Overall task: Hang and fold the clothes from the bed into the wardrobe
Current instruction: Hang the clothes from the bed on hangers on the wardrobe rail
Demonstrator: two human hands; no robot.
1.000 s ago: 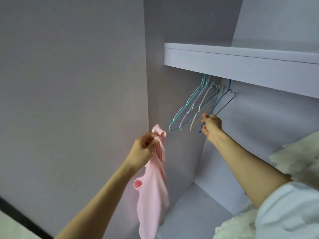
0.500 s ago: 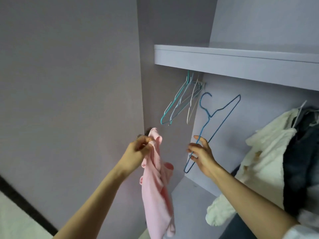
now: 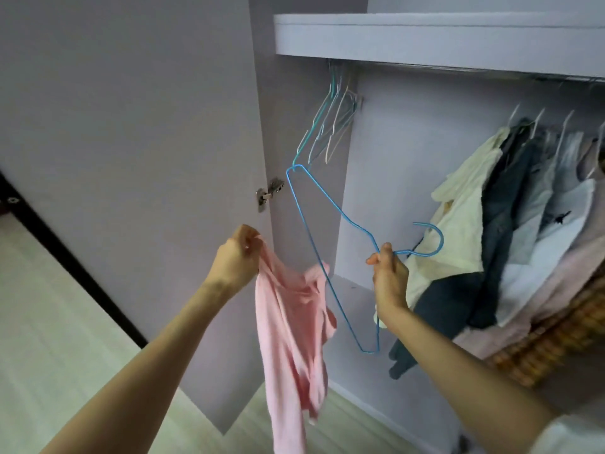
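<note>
The hanger's (image 3: 314, 257) lower arm passes behind the right hand (image 3: 389, 276), which pinches its neck; hook points right, bar runs steeply upright. The left hand (image 3: 235, 260) grips the hanging shirt (image 3: 291, 339) before the wardrobe (image 3: 425, 34).

Nothing here can be read: no label, brand, number or sign shows anywhere. The one mark is a small dark emblem on a hanging white shirt (image 3: 556, 224) in the wardrobe, too small and blurred to tell whether it holds any letters.
</note>
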